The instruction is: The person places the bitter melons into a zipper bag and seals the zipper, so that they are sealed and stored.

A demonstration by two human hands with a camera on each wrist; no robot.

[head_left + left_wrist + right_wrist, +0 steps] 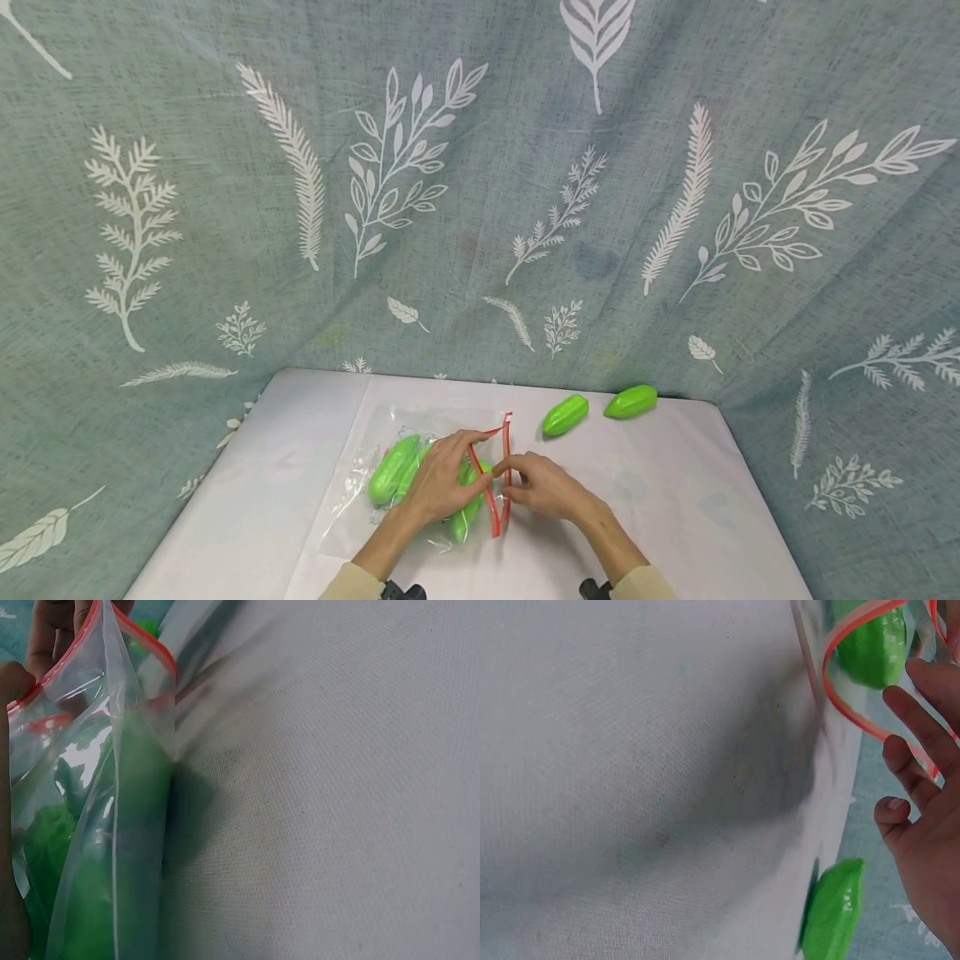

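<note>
A clear zip bag (pixel 345 517) with a red zip edge lies on the table, holding several bright green, ridged, oblong vegetable-like pieces (pixel 393 471). My left hand (pixel 438 483) lies over the bag, thumb and fingers gripping it by the mouth. The red rim stands parted into two strips. At this mouth is my right hand (pixel 551 487), its fingers reaching across the right-hand strip. In the right wrist view its fingers (pixel 930 742) are spread and gently bent beside the red rim (pixel 840 697); the thumb is not plainly visible. The left wrist view shows green pieces (pixel 90 900) through the plastic.
Two loose green pieces, one (pixel 566 415) nearer the bag and another (pixel 631 402) farther right, lie near the table's back edge. A white cloth covers the table (pixel 660 517). Behind it hangs a blue-green curtain (pixel 480 317) with white leaf prints.
</note>
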